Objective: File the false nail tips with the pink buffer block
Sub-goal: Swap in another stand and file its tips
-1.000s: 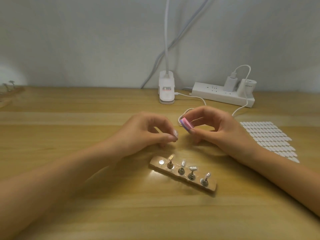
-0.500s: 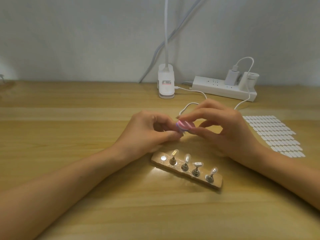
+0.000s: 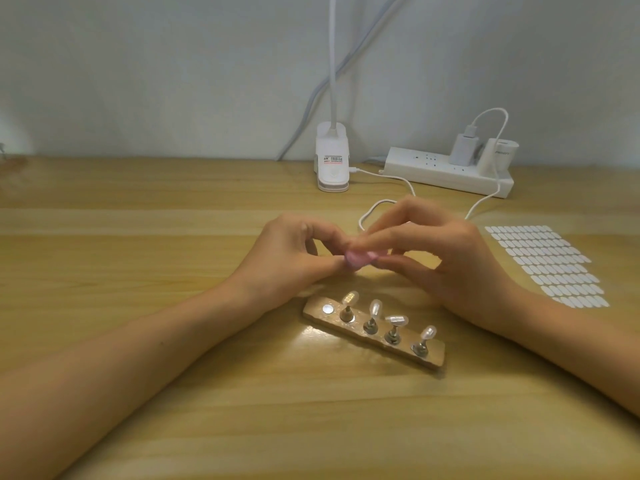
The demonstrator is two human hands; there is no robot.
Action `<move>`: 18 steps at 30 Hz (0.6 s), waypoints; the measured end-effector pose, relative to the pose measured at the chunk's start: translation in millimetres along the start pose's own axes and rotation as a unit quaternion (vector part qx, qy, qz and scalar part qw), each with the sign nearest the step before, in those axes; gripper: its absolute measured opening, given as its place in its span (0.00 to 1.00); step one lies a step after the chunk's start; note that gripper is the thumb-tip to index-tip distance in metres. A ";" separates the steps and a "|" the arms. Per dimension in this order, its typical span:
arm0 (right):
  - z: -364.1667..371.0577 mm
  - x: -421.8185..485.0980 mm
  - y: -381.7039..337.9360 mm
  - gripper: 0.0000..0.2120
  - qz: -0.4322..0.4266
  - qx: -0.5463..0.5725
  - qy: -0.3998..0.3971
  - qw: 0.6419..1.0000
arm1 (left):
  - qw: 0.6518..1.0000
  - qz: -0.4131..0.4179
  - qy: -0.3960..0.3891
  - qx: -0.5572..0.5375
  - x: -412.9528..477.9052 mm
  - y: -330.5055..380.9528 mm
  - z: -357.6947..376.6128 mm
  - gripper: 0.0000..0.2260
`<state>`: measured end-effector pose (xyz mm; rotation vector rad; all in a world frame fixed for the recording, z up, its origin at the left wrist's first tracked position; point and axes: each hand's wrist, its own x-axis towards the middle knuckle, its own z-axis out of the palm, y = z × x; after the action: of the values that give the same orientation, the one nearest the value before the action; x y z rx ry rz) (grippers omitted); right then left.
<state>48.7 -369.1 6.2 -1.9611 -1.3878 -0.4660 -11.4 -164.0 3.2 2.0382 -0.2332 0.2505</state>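
Nail tips (image 3: pixel 375 307), four of them, sit on small metal stands along a wooden holder (image 3: pixel 317 315) at lower centre of the frame, lying at a slant on the table (image 3: pixel 138 393). The holder's leftmost spot is a bare silver disc.

Just above the holder, at mid-frame, the two hands meet. The right hand (image 3: pixel 450 265) pinches the pink buffer (image 3: pixel 358 259) between thumb and fingertips, held off the table, its other fingers arched above. The left hand (image 3: pixel 287 258) is curled, thumb and forefinger tips drawn together right against the buffer's left end. That spot is blurred, so I cannot tell whether it grips anything.

To the right lies a sheet of white oval tabs (image 3: pixel 547 265). Behind the hands a white cable (image 3: pixel 377 206) loops across the wood. Farther back, at the wall, stand a white lamp clip (image 3: pixel 331 161) at upper centre and a power strip (image 3: pixel 446 171) with a charger (image 3: pixel 462 150) plugged in at upper right.
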 end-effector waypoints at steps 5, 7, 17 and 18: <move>-0.4 0.1 0.9 0.12 0.014 0.002 0.010 1.000 | 1.000 0.004 -0.005 0.001 0.0 -1.1 -1.3 0.02; -0.2 0.4 0.9 0.12 0.014 0.003 0.008 1.000 | 1.000 0.004 -0.007 0.004 -0.2 -1.5 -1.4 0.02; 0.2 0.0 1.3 0.12 -0.003 -0.002 0.017 1.000 | 1.000 -0.006 -0.027 0.000 0.0 -0.9 -1.9 0.02; 0.7 0.0 1.4 0.12 -0.008 -0.005 0.013 1.000 | 1.000 -0.006 -0.030 0.006 -0.1 -0.5 -1.9 0.02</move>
<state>49.8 -368.8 5.3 -1.9471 -1.3883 -0.5059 -11.5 -162.1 3.7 2.0593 -0.2571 0.1849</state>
